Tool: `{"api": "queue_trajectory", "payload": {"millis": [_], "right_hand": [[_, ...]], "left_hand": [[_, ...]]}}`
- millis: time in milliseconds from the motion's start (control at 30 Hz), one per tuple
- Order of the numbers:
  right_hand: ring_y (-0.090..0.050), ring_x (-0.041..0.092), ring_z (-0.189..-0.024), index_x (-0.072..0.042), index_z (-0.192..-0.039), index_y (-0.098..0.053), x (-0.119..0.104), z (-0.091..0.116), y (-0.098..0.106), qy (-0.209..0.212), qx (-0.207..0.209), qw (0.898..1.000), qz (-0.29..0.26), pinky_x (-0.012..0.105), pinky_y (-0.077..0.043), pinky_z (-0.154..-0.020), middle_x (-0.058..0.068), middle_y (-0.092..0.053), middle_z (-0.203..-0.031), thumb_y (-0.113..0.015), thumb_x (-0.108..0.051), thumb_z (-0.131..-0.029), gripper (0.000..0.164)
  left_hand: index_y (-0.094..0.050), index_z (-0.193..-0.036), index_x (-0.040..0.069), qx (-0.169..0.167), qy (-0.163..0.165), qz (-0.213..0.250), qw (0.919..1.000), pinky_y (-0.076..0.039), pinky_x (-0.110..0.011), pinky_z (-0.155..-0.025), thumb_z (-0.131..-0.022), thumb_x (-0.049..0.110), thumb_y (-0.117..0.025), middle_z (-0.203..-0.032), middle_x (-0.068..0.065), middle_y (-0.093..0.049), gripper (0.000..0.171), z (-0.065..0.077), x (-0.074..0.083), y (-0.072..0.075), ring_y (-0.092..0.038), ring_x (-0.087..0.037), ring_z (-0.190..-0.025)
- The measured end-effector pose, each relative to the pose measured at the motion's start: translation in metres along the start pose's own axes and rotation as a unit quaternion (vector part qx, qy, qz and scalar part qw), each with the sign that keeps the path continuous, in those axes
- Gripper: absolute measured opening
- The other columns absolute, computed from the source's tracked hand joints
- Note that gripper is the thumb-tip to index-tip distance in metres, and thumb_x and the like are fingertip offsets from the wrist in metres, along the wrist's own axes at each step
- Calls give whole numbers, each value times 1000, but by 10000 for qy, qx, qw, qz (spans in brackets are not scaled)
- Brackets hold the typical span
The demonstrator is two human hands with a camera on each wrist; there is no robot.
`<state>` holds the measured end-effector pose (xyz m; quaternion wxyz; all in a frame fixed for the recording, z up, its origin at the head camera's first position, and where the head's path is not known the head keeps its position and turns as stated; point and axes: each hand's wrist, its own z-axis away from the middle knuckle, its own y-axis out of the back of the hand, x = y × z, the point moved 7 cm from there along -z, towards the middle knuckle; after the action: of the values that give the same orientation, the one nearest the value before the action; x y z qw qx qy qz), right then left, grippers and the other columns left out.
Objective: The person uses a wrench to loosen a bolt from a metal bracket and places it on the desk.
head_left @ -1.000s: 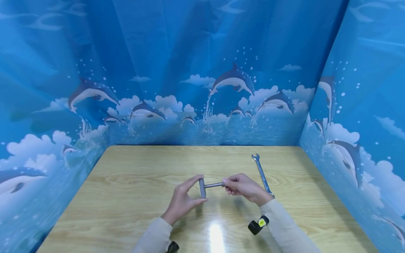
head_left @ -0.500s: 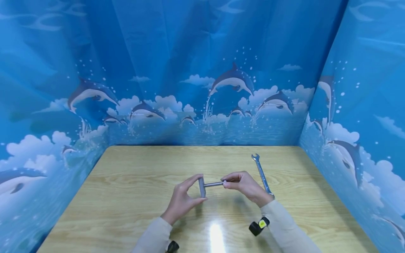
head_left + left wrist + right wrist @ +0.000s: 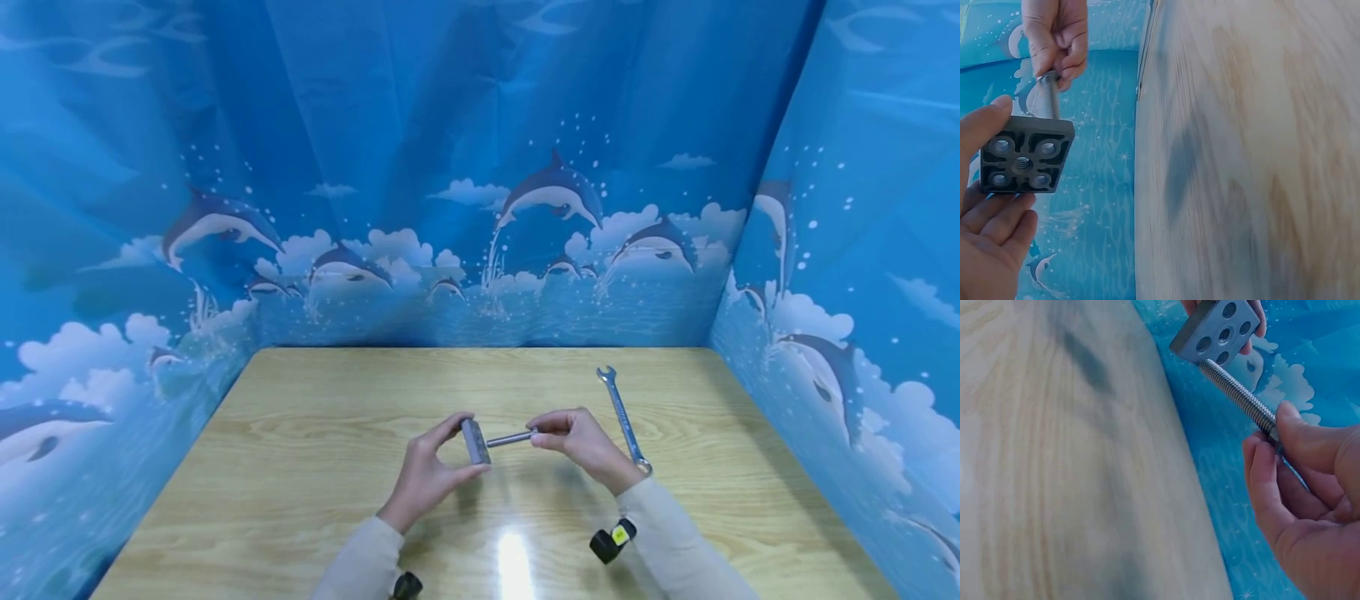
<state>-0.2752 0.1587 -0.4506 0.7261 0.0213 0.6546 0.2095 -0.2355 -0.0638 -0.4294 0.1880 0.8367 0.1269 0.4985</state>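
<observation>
Between thumb and fingers, my left hand (image 3: 426,479) grips a square grey metal plate (image 3: 476,442) by its edges. Four corner holes and a threaded centre hole show in the plate (image 3: 1204,328) in the right wrist view. My right hand (image 3: 588,450) pinches a long threaded bolt (image 3: 510,439) by its head end. The free tip of the bolt (image 3: 1238,390) points at the plate and overlaps its lower corner in the right wrist view, off the centre hole. Both things are held up above the table.
A combination wrench (image 3: 622,412) lies on the wooden table (image 3: 315,433), just beyond the right wrist. Blue curtains (image 3: 420,125) printed with dolphins enclose the back and both sides. Small black devices (image 3: 606,543) are strapped to the wrists.
The bolt has come away from the plate's centre. My left hand has moved slightly left and tilted the plate, turning its holed face into view. The right fingers have shifted their pinch on the bolt.
</observation>
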Motion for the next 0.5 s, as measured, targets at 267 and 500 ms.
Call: {"api": "queue_trajectory", "payload": {"millis": [267, 500], "right_hand": [[-66, 19, -92, 2, -112, -67, 28, -7, 8, -462, 808, 9952, -297, 37, -56, -89, 12, -69, -107, -69, -7, -86, 28], [-66, 15, -89, 8, -120, -61, 57, -20, 13, -858, 1413, 9754, -1461, 32, -57, -87, 17, -66, -110, -68, -5, -87, 36]], "left_hand": [[-53, -130, 2, -466, 733, -47, 9962, -49, -37, -101, -69, 13, -86, -128, -17, -60, 70, -6, -25, -3, -59, -30, -117], [-48, -134, 2, -752, 1780, -6, 9811, -45, -46, -104, -69, 11, -85, -134, -22, -54, 75, -25, -62, -9, -52, -39, -123]]}}
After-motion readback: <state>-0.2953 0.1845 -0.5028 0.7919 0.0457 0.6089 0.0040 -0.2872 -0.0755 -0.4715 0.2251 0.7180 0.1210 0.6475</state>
